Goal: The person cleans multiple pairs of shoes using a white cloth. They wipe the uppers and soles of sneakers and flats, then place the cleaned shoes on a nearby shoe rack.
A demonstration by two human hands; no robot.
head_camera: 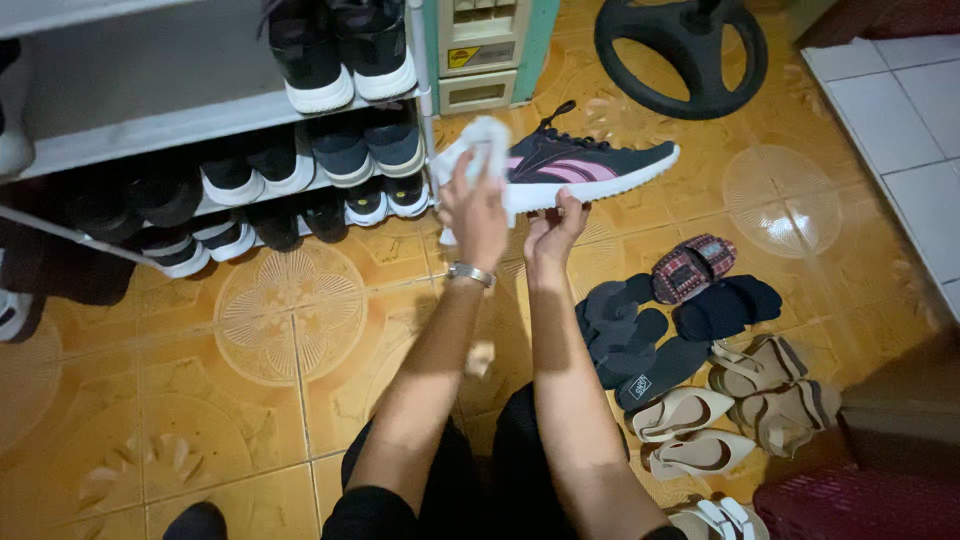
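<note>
Both bare forearms reach up from the near edge of the orange patterned tile floor [250,400]. Right hand [553,232] grasps the white sole of a black mesh sneaker with pink stripes [585,165], held above the floor. Left hand [476,208] is clenched on a white crumpled cloth [480,140] pressed to its heel. Beside it stands a grey shoe rack [150,130]; dark flat sandals [640,335] lie right.

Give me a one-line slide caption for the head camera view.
Left hand wipes a black sneaker with a white cloth while the right hand holds it.
</note>
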